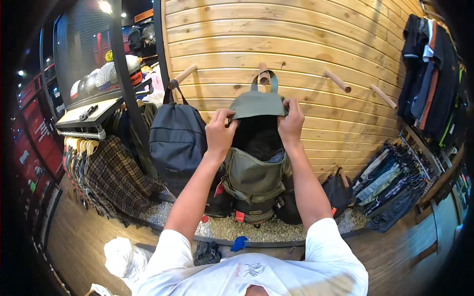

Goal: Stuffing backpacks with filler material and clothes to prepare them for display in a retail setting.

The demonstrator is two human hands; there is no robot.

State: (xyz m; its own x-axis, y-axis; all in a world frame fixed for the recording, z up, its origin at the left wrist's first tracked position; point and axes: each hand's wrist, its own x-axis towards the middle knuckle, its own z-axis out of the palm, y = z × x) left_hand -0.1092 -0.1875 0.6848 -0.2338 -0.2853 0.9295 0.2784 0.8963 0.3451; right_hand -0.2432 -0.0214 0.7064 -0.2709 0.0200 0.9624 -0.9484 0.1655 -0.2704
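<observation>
An olive-green backpack hangs by its top loop from a wooden peg. Its top gapes, showing a dark inside with some black stuff that I cannot make out. My left hand pinches the left edge of the raised top flap. On the other side, my right hand grips the flap's right edge with closed fingers. To the left, a dark navy backpack hangs from another peg, close to my left forearm.
Bare pegs stick out of the wooden wall. Below lies a gravel bed with smaller dark bags. Clothes racks stand left, with plaid shirts, and right, with jeans. Crumpled dark plastic and blue cloth lie near me.
</observation>
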